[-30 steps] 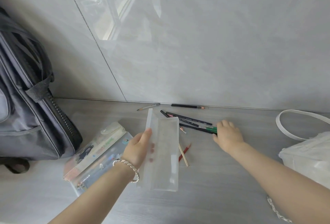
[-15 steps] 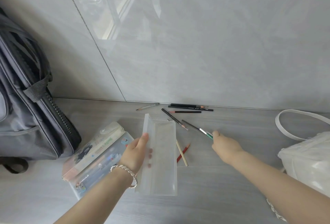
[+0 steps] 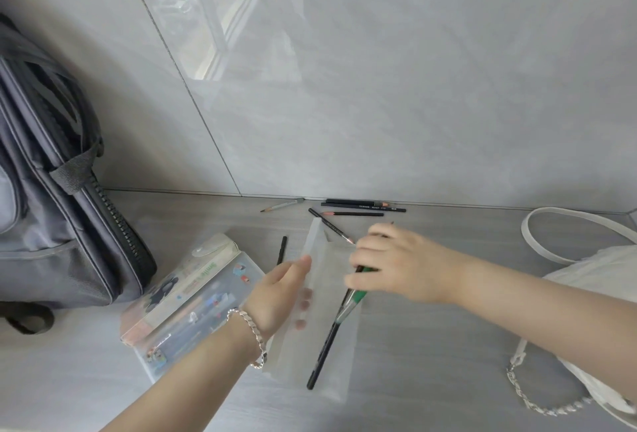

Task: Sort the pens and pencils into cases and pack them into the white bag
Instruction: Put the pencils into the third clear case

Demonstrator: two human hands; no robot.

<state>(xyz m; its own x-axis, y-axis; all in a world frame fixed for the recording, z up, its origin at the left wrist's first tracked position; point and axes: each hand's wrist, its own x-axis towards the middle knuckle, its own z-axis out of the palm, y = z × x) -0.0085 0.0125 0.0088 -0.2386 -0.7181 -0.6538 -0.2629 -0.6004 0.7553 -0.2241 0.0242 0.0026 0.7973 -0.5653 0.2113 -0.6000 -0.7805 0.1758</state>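
Observation:
A frosted clear case point(image 3: 319, 356) lies open on the grey floor in front of me. My left hand point(image 3: 281, 295) grips its raised lid, thumb on top and fingers showing through the plastic. My right hand point(image 3: 386, 264) is over the case and pinches a black pencil with a green band point(image 3: 332, 328), whose long end slants down across the case. Several dark pencils point(image 3: 358, 206) lie loose by the wall, with a grey one point(image 3: 282, 205) to their left. One short black pencil point(image 3: 282, 249) lies left of the case. The white bag point(image 3: 599, 294) sits at the right.
A grey backpack point(image 3: 51, 225) leans against the wall at the left. Two printed pencil cases point(image 3: 193, 297) lie between it and the frosted case. A silver chain point(image 3: 537, 404) trails from the white bag, whose strap point(image 3: 565, 221) loops over the floor.
My right hand lifted the green-banded pencil from the pile and carried it left over the open case. The remaining pencils have shifted towards the wall. One black pencil now lies left of the case.

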